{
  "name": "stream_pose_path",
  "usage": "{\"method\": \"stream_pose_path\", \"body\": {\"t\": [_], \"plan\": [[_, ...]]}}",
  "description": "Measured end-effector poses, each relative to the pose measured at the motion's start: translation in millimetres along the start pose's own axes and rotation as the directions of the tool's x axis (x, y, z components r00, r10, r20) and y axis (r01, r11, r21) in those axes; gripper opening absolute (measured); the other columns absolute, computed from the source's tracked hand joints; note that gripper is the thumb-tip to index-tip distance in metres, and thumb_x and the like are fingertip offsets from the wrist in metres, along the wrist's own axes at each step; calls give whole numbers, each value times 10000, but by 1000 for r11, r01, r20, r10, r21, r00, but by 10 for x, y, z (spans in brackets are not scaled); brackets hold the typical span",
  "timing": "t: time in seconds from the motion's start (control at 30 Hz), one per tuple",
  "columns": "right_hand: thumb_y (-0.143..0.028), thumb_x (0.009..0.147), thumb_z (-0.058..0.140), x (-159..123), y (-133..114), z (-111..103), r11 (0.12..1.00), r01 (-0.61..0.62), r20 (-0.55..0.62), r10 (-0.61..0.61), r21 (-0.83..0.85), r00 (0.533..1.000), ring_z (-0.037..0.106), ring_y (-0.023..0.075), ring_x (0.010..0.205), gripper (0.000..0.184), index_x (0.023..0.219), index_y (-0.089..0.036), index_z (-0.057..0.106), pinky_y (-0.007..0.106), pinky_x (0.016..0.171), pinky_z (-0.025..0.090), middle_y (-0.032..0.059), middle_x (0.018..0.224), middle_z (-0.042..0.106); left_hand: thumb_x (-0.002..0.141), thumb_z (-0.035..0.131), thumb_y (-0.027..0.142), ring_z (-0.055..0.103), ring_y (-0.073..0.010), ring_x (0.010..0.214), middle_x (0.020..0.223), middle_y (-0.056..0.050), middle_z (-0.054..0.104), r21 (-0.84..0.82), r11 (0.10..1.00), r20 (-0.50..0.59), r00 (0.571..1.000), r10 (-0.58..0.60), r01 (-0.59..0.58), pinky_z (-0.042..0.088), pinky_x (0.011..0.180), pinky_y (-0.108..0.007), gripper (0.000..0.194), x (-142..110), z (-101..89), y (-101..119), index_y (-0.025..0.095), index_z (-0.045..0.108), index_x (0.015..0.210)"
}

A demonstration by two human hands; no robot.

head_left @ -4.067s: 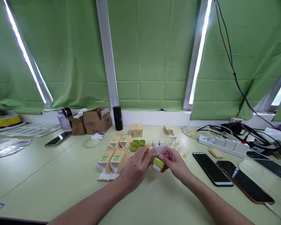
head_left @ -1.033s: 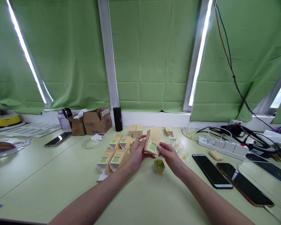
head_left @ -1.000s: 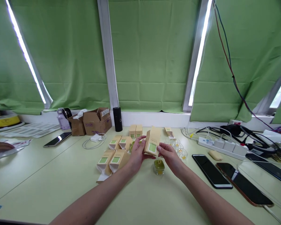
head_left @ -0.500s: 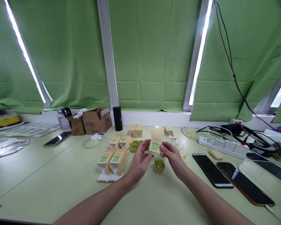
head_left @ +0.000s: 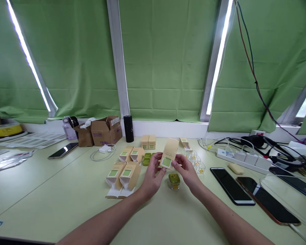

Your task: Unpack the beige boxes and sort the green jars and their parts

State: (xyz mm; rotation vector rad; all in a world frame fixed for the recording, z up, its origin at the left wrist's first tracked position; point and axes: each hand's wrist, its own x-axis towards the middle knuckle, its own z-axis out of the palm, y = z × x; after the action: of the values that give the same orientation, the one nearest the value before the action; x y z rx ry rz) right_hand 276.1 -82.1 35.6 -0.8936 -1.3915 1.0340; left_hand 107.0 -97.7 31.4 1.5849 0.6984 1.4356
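Observation:
Between my two hands I hold a small tan cardboard box [head_left: 169, 152] with a green-and-white label, its flap standing up. My left hand [head_left: 154, 173] grips its left side, and my right hand [head_left: 187, 170] pinches its lower right. Just below them a small clear jar with a green lid [head_left: 174, 180] stands on the table. Similar open boxes [head_left: 127, 173] lie to the left of my left hand. Partly hidden behind that hand are green lids [head_left: 147, 158]. Beyond my right hand stand several clear jars [head_left: 198, 163] with yellowish bottoms.
Two closed boxes [head_left: 148, 142] stand at the back, near a black cylinder [head_left: 128, 128] and a brown carton [head_left: 105, 132]. On the right are phones [head_left: 232, 186], a power strip [head_left: 244, 160] and tangled cables. Another flattened-looking box [head_left: 185, 144] lies behind my right hand.
The held box has tilted further to the right at its top, and its label end has shifted slightly left and down. My right fingers have moved along its lower edge.

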Motion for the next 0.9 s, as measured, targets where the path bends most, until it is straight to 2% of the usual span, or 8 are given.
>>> {"method": "stream_pose_path", "body": {"t": [0.27,0.4,0.57,0.73,0.9], "plan": [[-726,759,735,-16,7,25,999,20,3,-20,-37,1000,671,273,934,594,1063,-222,647,379,786,504,92,973,737,927,656,319,579,-263,1214,1291,-106,577,-122,992,3,1000,-15,15,482,1020,-404,436,-1,21,43,243,452,1305],[-721,745,754,-14,19,31,1000,13,-3,-13,-19,1000,669,271,901,593,1056,-224,665,378,771,499,87,943,745,901,633,247,578,-256,1206,1266,-88,581,-118,993,21,1000,20,-17,470,1037,-406,427,-8,4,39,246,462,1293],[-698,750,772,-4,39,16,998,-10,-16,11,64,1000,674,262,880,571,1064,-228,693,388,807,507,83,926,751,795,593,104,555,-258,1261,1337,-84,572,-95,994,49,997,55,-50,448,1072,-408,591,-25,-3,20,258,450,1348],[-683,692,824,-15,-37,16,988,-54,-43,61,145,997,672,272,923,572,1006,-215,728,364,795,515,99,974,766,764,553,50,533,-274,1309,1409,-100,545,-22,997,61,995,73,-72,439,1097,-431,687,-27,-23,-2,258,432,1407],[-630,710,838,-25,-58,20,976,-73,-13,77,203,997,647,234,863,524,1016,-211,761,327,755,502,60,880,741,744,562,10,528,-286,1313,1420,-103,553,160,980,44,993,112,-118,435,1089,-427,736,-32,-59,-6,262,446,1426]]}}
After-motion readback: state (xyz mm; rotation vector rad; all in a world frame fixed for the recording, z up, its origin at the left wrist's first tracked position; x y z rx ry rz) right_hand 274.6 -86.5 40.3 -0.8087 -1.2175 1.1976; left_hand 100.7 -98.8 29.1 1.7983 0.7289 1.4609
